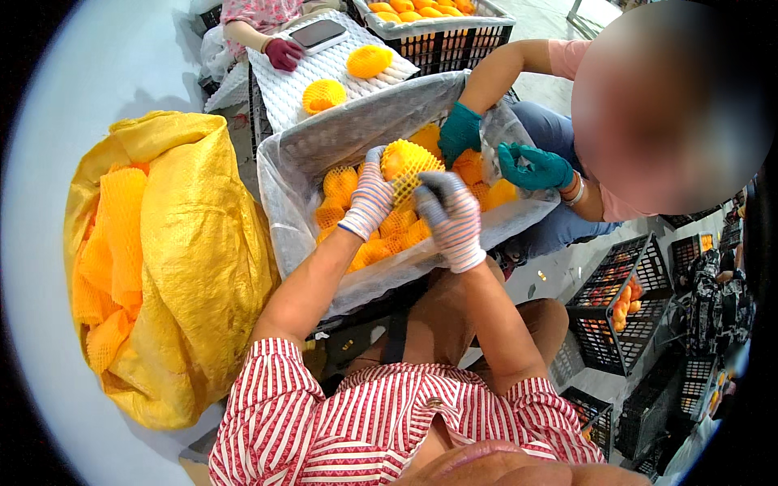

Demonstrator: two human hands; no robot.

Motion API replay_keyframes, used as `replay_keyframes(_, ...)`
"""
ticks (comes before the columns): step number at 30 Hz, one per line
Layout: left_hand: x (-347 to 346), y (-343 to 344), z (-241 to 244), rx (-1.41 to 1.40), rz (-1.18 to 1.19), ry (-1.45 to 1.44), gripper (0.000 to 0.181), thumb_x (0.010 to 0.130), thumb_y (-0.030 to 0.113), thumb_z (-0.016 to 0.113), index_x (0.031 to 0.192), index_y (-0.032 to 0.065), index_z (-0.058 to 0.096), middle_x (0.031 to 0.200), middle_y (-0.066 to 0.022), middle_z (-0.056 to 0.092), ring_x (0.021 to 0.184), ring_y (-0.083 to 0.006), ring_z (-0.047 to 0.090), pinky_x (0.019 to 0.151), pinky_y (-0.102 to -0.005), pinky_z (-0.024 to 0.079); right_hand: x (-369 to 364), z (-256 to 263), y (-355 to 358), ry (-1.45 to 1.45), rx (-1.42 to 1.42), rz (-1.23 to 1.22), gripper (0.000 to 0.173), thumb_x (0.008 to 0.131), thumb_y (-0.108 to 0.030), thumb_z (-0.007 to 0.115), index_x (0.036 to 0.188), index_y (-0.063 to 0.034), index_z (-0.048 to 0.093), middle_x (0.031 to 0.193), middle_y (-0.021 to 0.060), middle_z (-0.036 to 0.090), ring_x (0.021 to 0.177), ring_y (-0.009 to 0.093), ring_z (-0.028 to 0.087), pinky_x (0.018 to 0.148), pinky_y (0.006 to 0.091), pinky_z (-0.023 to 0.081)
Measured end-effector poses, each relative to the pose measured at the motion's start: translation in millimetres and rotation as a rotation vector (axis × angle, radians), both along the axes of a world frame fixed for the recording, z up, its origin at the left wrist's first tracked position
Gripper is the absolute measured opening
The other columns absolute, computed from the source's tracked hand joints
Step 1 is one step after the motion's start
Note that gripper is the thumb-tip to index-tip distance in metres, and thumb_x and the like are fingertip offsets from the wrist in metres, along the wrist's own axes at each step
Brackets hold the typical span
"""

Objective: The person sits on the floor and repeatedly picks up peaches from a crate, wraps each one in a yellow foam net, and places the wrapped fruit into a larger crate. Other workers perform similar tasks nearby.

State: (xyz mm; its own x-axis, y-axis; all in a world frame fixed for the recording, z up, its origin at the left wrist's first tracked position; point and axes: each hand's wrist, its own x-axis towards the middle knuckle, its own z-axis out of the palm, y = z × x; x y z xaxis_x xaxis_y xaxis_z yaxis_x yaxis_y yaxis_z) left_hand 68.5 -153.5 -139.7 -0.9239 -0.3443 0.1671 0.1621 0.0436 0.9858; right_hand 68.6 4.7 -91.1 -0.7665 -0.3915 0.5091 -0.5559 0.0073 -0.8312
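My left hand [372, 194], in a striped knit glove with grey fingertips, holds a yellow fruit [398, 159] partly sleeved in a yellow foam net [419, 163]. Close by on the right is my right hand [451, 219], gloved alike, its fingers bent at the net's lower right side. Motion blurs those fingers, so whether they grip the net cannot be told. Both hands are above a crate lined with thin white sheet [304, 155]. Inside it lie several fruits in foam nets [340, 185], partly covered by my hands.
At left stands a yellow woven sack [194, 273] of orange foam nets [121, 237]. A co-worker's green-gloved hands [460, 133] are at the crate's right end. Beyond, another person's maroon-gloved hand [283, 54] rests by a scale [318, 35]. Black crates [620, 304] stand at right.
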Motion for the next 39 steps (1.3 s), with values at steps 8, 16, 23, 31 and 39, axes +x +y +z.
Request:
replay_keyframes(8, 10.9, 6.7, 11.0, 0.360, -0.235, 0.143, 0.050, 0.077, 0.014, 0.067, 0.120, 0.0116, 0.041, 0.114, -0.0033, 0.049, 0.104, -0.0160, 0.050, 0.088, -0.0306, 0.047, -16.5, 4.4, 8.0, -1.124, -0.568, 0.485, 0.057, 0.074, -0.015, 0.072, 0.122, -0.0050, 0.043, 0.111, 0.0090, 0.057, 0.099, 0.025, 0.058, 0.086, 0.0362, 0.049)
replay_keyframes(16, 11.7, -7.0, 31.7, -0.090, -0.164, 0.220, 0.033, 0.076, 0.009, 0.060, 0.108, 0.0060, 0.051, 0.100, -0.0051, 0.056, 0.096, -0.0144, 0.052, 0.086, -0.0286, 0.043, -15.4, -18.1, 0.3, -0.815, -0.407, 0.280, 0.047, 0.073, -0.005, 0.071, 0.112, -0.0034, 0.044, 0.103, 0.0078, 0.057, 0.091, 0.017, 0.058, 0.082, 0.0310, 0.049)
replay_keyframes(23, 28.1, -18.4, 73.9, -0.690, 0.221, 0.340, 0.025, 0.077, -0.005, 0.048, 0.097, 0.0026, 0.059, 0.087, -0.0104, 0.064, 0.081, -0.0188, 0.061, 0.079, -0.0296, 0.047, -24.4, -24.8, -1.5, -0.900, -0.577, 0.214, 0.051, 0.073, -0.005, 0.071, 0.115, -0.0019, 0.042, 0.102, 0.0096, 0.057, 0.090, 0.019, 0.058, 0.079, 0.0325, 0.051)
replay_keyframes(31, 28.4, 23.1, 88.6, -1.087, -0.327, -0.054, 0.098, 0.052, 0.033, 0.084, 0.133, 0.0096, 0.035, 0.134, -0.0222, 0.034, 0.119, -0.0384, 0.041, 0.099, -0.0423, 0.037, -20.7, -22.3, -0.9, -0.817, -0.511, 0.125, 0.061, 0.077, -0.013, 0.070, 0.124, 0.0019, 0.035, 0.109, 0.0122, 0.052, 0.096, 0.019, 0.054, 0.082, 0.0318, 0.048)
replay_keyframes(39, -96.8, -59.0, 61.7, -0.651, -0.160, -0.017, 0.087, 0.053, 0.032, 0.082, 0.126, 0.0067, 0.042, 0.123, -0.0191, 0.046, 0.113, -0.0329, 0.046, 0.100, -0.0380, 0.036, 1.7, -9.1, -3.6, -0.413, -0.231, -0.052, 0.064, 0.081, -0.015, 0.063, 0.133, 0.0017, 0.029, 0.117, 0.0160, 0.045, 0.096, 0.020, 0.053, 0.083, 0.0318, 0.046)
